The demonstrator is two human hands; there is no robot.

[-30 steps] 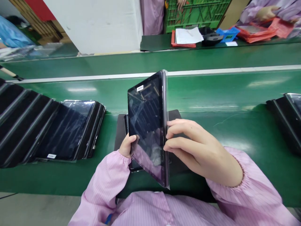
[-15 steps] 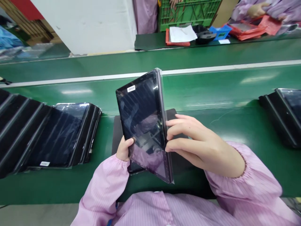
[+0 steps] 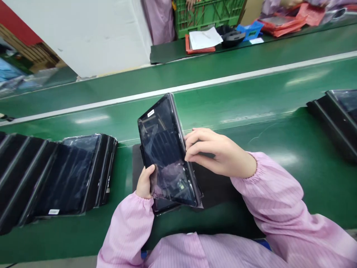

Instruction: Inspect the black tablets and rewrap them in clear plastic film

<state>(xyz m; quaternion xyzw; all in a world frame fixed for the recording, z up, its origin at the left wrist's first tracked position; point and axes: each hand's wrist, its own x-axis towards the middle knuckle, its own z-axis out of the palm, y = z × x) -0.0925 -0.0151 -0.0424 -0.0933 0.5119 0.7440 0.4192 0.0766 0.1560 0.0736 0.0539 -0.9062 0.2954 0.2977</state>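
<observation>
A black tablet (image 3: 164, 149) in clear film, with a small white label near its top left corner, is tilted up in front of me. My left hand (image 3: 145, 181) grips its lower left edge, thumb on the screen. At the right edge, my right hand (image 3: 214, 150) has thumb and fingers pinched together; whether film or anything else is between the fingertips is too small to tell. Below the held tablet lies another tablet (image 3: 164, 205), mostly hidden, on a black mat (image 3: 214, 186).
Several overlapping tablets (image 3: 67, 175) lie at the left, more (image 3: 334, 119) at the right edge. Across the green bench (image 3: 251, 89) are papers (image 3: 205, 39), a blue holder (image 3: 251, 30), red bags (image 3: 281, 25), a green crate (image 3: 209, 15) and other people's hands and sleeves.
The held tablet's top has shifted left and down in view. My right hand has moved left and up, its fingers drawn closer together. The camera view has turned slightly.
</observation>
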